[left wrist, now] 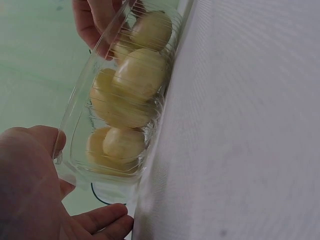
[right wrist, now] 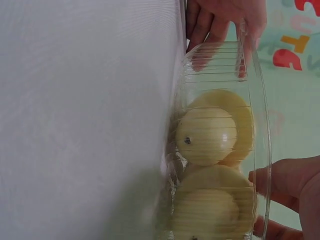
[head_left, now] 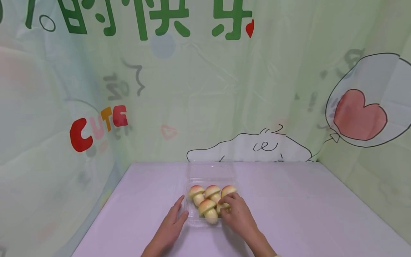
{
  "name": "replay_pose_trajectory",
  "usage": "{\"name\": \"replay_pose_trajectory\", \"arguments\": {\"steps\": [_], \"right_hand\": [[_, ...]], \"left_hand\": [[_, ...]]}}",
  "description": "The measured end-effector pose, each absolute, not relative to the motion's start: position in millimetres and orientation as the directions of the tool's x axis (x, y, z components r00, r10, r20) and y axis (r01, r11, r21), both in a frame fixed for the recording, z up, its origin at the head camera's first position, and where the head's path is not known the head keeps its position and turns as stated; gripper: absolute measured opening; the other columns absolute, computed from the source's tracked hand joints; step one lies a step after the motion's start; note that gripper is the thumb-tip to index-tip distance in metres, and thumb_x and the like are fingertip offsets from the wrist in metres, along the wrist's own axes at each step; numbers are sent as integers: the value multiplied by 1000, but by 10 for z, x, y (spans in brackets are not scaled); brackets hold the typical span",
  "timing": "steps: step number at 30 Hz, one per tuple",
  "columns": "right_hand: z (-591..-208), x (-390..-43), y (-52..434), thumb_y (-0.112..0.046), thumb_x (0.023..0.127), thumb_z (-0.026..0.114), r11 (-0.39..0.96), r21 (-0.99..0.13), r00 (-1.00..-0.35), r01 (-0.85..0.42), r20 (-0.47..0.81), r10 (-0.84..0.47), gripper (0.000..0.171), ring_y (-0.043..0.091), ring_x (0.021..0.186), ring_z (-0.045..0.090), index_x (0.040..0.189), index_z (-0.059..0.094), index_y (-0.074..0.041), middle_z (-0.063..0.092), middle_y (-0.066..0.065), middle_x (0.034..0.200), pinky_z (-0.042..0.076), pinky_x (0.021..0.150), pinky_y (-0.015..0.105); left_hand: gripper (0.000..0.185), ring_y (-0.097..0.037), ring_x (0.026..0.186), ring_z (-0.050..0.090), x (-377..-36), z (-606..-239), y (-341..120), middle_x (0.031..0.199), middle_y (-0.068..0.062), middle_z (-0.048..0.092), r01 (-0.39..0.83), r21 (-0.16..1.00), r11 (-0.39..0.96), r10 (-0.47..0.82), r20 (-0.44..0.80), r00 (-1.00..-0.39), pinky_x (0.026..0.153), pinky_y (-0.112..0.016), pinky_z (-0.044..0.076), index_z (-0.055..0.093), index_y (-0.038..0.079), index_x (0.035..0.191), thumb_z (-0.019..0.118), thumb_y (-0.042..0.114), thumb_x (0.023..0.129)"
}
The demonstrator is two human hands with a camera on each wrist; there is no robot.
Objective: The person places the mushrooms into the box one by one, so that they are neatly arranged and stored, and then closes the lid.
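Observation:
Several toy mushrooms point(head_left: 207, 207) with cream stems and red-tinged caps lie in a clear plastic box point(head_left: 192, 222) with its lid raised at the back. My right hand point(head_left: 239, 216) reaches in over the box's right side. Its thumb and fingers pinch a mushroom point(right wrist: 212, 200) at the near right, which the hand partly covers. At the left side of the box is my left hand point(head_left: 170, 226), fingers extended and thumb right at the rim, as the left wrist view shows.
The transparent lid point(head_left: 211, 171) stands up behind the mushrooms. The box rests on a pale lilac table point(head_left: 289, 200). Printed curtains point(head_left: 208, 89) hang close behind the table and along both its sides.

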State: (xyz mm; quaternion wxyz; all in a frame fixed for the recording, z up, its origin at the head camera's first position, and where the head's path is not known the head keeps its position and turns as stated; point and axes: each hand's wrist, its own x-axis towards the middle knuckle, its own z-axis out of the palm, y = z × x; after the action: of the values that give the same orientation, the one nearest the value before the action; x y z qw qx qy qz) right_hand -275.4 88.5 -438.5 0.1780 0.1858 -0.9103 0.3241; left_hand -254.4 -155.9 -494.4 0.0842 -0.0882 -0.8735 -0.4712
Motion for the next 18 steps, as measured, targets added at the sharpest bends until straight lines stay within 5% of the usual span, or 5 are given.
{"name": "replay_pose_trajectory", "arguments": {"steps": [11, 18], "right_hand": [[-4321, -2708, 936, -6, 76, 70, 710, -540, -857, -451, 485, -175, 16, 27, 101, 55, 87, 71, -17, 59, 4, 106, 48, 74, 40], [-4342, -2769, 1040, -3, 77, 69, 707, -548, -803, -447, 594, -48, 25, 33, 98, 53, 100, 69, -11, 58, 8, 105, 47, 75, 44]], "left_hand": [[56, -36, 132, 33, -2535, -4918, -1550, 142, -22, 37, 229, 812, 537, 74, 225, -972, 104, -58, 25, 25, 21, 148, 43, 39, 99], [56, -36, 132, 33, -2540, -4933, -1553, 142, -21, 38, 226, 814, 535, 68, 225, -972, 104, -58, 25, 26, 21, 148, 44, 39, 98]]}}
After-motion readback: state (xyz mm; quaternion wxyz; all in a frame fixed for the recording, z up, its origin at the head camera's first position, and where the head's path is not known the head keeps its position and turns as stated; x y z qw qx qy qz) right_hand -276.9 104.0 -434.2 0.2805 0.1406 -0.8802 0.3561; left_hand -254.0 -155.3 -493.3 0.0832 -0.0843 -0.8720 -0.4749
